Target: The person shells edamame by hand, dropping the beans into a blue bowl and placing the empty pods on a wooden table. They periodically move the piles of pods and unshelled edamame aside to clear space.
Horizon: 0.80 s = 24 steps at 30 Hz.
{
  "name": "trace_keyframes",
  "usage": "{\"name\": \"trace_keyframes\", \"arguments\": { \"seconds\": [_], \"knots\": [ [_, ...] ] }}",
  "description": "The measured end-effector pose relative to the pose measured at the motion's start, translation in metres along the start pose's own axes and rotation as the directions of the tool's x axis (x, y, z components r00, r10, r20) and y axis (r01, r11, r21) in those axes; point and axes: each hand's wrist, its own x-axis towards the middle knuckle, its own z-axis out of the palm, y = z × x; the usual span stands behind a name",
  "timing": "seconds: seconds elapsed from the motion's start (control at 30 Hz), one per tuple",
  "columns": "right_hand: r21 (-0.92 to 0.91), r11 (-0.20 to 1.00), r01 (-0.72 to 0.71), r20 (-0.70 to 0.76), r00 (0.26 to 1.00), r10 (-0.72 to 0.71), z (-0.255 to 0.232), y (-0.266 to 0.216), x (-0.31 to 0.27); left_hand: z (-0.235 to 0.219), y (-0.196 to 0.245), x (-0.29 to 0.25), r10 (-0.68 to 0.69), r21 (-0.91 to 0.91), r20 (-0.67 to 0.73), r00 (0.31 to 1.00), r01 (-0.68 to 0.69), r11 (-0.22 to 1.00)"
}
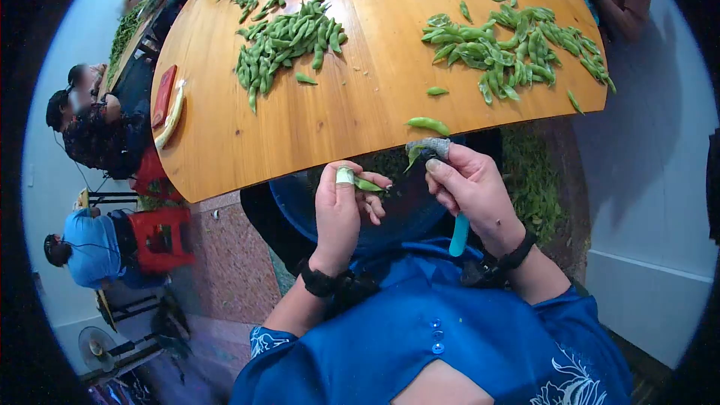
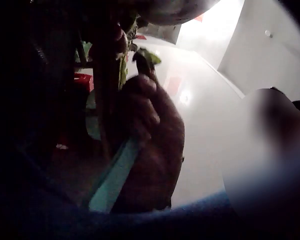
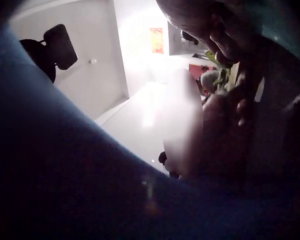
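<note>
My left hand (image 1: pixel 339 214), a pale green-white wrap around its thumb, holds a green soybean pod (image 1: pixel 365 184) below the table's front edge. To its right, my right hand (image 1: pixel 476 184) grips a tool with a teal handle (image 1: pixel 459 235); the handle sticks out below the palm, and the working end is hidden. A grey cover (image 1: pixel 433 148) sits on the right index finger, with a green pod piece (image 1: pixel 414 155) at the fingertips. The left wrist view shows the right hand's curled fingers around that handle in dim light. In the right wrist view the left hand is mostly dark.
The wooden table (image 1: pixel 375 105) carries heaps of pods at left (image 1: pixel 289 49), right (image 1: pixel 517 52) and back. A single pod (image 1: pixel 428 126) lies near the front edge. A blue basin (image 1: pixel 289 210) stands below my hands. Green scraps (image 1: pixel 529 180) cover the floor at right; other people sit at left.
</note>
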Motion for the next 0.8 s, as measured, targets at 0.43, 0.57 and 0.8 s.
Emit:
{"name": "trace_keyframes", "arguments": {
  "seconds": [0.43, 0.57, 0.8],
  "knots": [
    [-0.461, 0.869, 0.179, -0.231, 0.921, -0.313, -0.032, -0.026, 0.017, 0.002, 0.029, -0.005, 0.064, -0.071, 0.081, 0.995, -0.058, 0.996],
    [-0.800, 0.472, 0.370, -0.022, 0.769, -0.639, -0.041, -0.042, 0.049, -0.006, 0.034, 0.001, 0.015, 0.135, 0.213, 0.977, -0.044, 0.990],
    [-0.540, 0.648, 0.537, 0.314, 0.843, -0.436, 0.020, -0.015, 0.044, 0.003, 0.031, 0.011, 0.151, 0.428, 0.362, 0.920, -0.308, 0.850]
  ]
}}
